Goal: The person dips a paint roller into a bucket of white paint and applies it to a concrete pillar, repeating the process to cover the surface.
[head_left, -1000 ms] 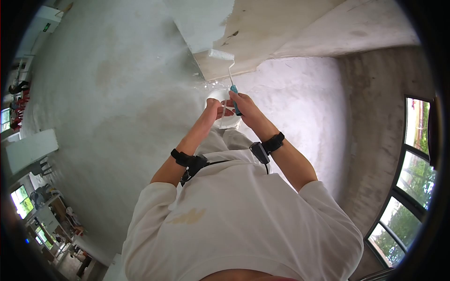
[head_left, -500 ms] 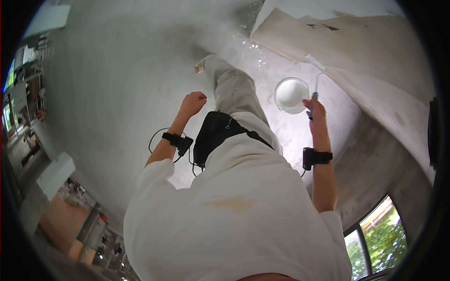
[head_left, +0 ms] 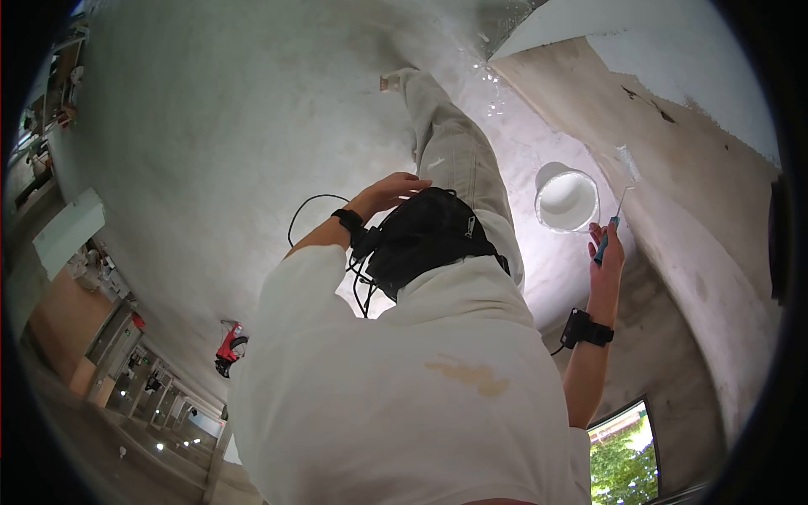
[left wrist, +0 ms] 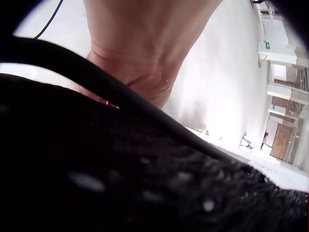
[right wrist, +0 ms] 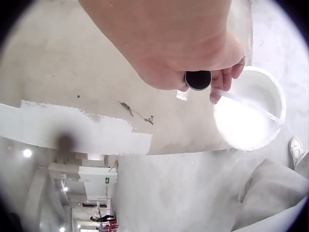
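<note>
My right hand point(head_left: 613, 251) grips the teal handle of a paint roller point(head_left: 605, 244), whose white sleeve stands out ahead near the wall. Its fingers also lie at the pale bail of a white bucket point(head_left: 551, 177). In the right wrist view, that bail runs from the fingertips across the mouth of the bucket point(right wrist: 276, 79), which is white inside. The roller's round dark handle end point(right wrist: 198, 80) shows below the palm. My left hand point(head_left: 391, 192) reaches over the top of a black waist bag point(head_left: 429, 244), fingers fairly straight; in the left wrist view the bag's dark fabric hides the fingertips.
A low wall point(head_left: 581, 84) on the right is partly coated white above bare plaster. White splashes point(head_left: 491, 88) mark the floor by its corner. A window point(head_left: 624, 459) is at the lower right; boards and furniture stand far left. Black cables point(head_left: 360, 282) hang beside the bag.
The hands, together at the bucket a second ago, have parted. The left hand has gone to the waist bag; the right has moved right with the roller and bucket. The view has turned.
</note>
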Tool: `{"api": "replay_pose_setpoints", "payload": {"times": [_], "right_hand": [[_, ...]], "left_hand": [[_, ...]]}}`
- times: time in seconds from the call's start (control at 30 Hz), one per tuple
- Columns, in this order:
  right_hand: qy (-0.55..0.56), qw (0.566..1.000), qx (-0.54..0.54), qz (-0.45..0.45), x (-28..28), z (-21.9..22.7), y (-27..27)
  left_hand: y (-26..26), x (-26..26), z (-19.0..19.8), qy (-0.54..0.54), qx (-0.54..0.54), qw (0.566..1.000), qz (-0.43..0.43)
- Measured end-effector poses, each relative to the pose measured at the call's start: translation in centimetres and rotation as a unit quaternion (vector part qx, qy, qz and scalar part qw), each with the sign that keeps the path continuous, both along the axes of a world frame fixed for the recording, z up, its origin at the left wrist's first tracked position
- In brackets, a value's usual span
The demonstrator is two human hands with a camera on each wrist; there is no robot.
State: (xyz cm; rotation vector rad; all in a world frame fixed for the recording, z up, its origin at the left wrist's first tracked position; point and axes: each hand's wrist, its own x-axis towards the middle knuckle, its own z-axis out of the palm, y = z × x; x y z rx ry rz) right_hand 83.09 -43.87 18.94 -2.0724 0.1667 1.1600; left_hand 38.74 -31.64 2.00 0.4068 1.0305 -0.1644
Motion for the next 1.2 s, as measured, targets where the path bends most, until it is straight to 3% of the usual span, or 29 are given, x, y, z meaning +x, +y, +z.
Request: {"api": "replay_pose_setpoints", "payload": {"times": [0.03, 0.13, 0.27, 0.33, 0.57, 0.73, 0.97, 1.17, 1.2], "right_hand": [[0.000, 1.000, -0.009, 0.004, -0.1, 0.9, -0.3], [0.009, 1.000, -0.006, -0.001, -0.3, 2.2, 0.6], [0.007, 1.000, -0.004, 0.001, -0.4, 2.5, 1.0], [0.014, 1.000, 0.007, 0.001, -0.3, 2.3, 1.0], [0.008, 1.000, 0.022, 0.021, -0.2, 1.1, 1.3], [0.002, 1.000, 0.017, 0.011, 0.1, 0.8, 1.3], [-0.002, 1.000, 0.015, 0.008, 0.4, 0.8, 1.2], [-0.005, 1.000, 0.012, 0.002, 1.0, 0.7, 1.0], [-0.005, 1.000, 0.011, 0.001, 1.0, 0.9, 1.0]], "left_hand": [[-0.7, 0.1, 0.9, 0.019, 0.008, 0.999, -0.045], [1.0, 0.9, 3.6, 0.031, 0.014, 0.998, -0.061], [0.9, 0.6, -0.5, 0.000, 0.072, 0.997, -0.034], [1.6, 1.2, -0.6, -0.020, 0.146, 0.989, -0.017], [3.4, 2.9, -0.9, 0.008, 0.160, 0.986, -0.050], [4.0, 4.1, -0.6, 0.022, 0.267, 0.963, -0.027], [4.5, 4.9, -0.9, 0.036, 0.270, 0.961, -0.039], [4.0, 5.2, -1.1, 0.006, 0.260, 0.965, 0.020], [4.0, 4.9, -1.2, -0.016, 0.220, 0.973, 0.067]]}}
